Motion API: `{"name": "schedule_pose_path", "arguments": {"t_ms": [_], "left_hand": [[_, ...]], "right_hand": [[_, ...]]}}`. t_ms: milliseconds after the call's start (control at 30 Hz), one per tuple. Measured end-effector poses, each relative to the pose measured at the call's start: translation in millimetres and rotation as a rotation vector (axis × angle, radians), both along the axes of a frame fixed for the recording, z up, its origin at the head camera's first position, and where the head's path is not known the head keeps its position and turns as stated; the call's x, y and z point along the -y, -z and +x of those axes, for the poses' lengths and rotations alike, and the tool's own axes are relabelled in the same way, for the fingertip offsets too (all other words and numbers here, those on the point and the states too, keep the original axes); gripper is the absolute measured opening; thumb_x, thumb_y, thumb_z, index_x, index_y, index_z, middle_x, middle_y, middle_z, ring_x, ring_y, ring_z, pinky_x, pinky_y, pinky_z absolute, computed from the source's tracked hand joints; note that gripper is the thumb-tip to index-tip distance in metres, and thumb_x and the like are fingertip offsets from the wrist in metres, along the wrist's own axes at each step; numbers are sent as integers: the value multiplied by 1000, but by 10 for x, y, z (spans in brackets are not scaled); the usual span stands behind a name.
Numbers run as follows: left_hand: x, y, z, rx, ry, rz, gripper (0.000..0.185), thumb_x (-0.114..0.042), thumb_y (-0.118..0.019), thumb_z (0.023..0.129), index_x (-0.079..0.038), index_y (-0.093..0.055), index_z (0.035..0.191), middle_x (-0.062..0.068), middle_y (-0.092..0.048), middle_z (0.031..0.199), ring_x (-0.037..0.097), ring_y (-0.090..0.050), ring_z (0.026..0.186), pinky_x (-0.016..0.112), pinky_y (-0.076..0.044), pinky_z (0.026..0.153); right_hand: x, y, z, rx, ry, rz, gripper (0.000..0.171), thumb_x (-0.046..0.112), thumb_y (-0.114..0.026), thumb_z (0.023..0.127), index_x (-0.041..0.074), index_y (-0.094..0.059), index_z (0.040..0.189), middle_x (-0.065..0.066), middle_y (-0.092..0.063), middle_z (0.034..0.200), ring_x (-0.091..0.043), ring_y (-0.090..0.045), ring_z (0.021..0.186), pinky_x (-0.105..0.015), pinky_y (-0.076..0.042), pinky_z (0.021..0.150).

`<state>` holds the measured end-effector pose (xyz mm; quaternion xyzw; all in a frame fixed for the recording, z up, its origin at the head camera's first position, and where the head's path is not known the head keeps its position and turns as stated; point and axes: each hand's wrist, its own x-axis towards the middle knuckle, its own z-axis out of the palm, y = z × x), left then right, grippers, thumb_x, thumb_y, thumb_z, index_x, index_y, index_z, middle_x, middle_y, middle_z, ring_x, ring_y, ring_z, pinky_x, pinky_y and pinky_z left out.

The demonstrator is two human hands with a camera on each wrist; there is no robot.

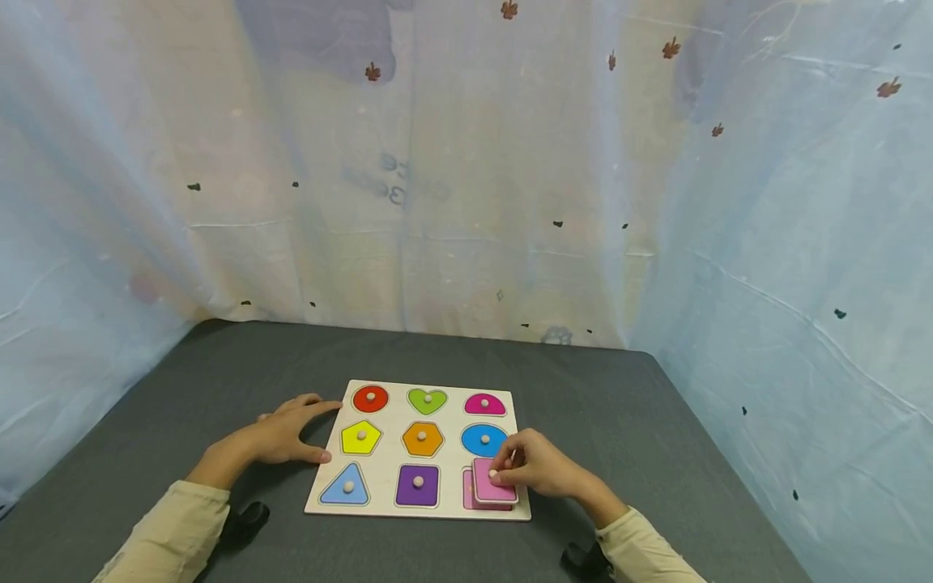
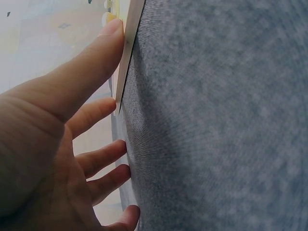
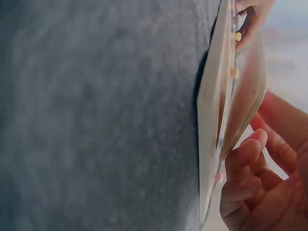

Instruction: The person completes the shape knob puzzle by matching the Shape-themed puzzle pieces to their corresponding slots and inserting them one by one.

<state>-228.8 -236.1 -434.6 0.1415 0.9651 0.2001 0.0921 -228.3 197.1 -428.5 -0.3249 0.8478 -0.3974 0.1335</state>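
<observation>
A pale wooden knob puzzle board [image 1: 382, 463] lies on the dark table. My right hand [image 1: 539, 465] pinches the small knob of a pink square puzzle piece [image 1: 497, 492] at the board's lower right corner. That piece is raised and tilted over a pink recess [image 1: 468, 494], as its pale underside [image 3: 248, 91] in the right wrist view also shows. My left hand [image 1: 286, 431] spreads along the board's left side, with thumb and index fingertip touching the edge. In the left wrist view, the other fingers [image 2: 103, 159] are extended beside the board.
Several knobbed shapes sit in the board, among them a purple square [image 1: 418, 492], a blue oval [image 1: 484, 433] and a light blue triangle [image 1: 346, 489]. Grey cloth [image 1: 605, 421] covers the table. Pale curtains [image 1: 466, 267] hang behind it and at both sides.
</observation>
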Motion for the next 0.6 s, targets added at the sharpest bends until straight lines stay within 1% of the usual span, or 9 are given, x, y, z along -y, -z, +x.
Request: {"name": "schedule_pose_path", "arguments": {"t_ms": [167,333,500,600], "left_hand": [[6,15,-11,0,-6,-8,92,-53,-83,77,-15,-45,152,31,-38,151,56,-37,136,87,-27,95],[11,25,-18,1,-2,-10,93,-53,-83,77,-15,-44,152,31,-38,151,57,-36,137,87,-27,95],[10,26,-20,-1,1,-12,93,-53,-83,77,-15,-44,152,32,-38,151,57,-36,137,88,-27,95],[8,22,-21,0,1,-12,93,-53,-83,77,-14,-44,152,32,-38,150,57,-36,136,88,-26,94]], "right_hand": [[44,-12,21,-13,-5,23,11,15,-82,85,5,-77,85,-8,-62,71,-3,-48,61,-15,-38,54],[67,-26,35,-11,-12,29,11,15,-82,85,6,-77,85,-9,-63,72,-4,-49,62,-15,-40,56],[65,-33,33,-3,-13,34,10,14,-82,85,6,-77,85,-9,-63,72,-5,-49,62,-16,-40,56],[63,-48,30,-5,-13,40,11,15,-82,85,6,-76,84,-7,-62,71,-4,-49,61,-16,-40,55]]}}
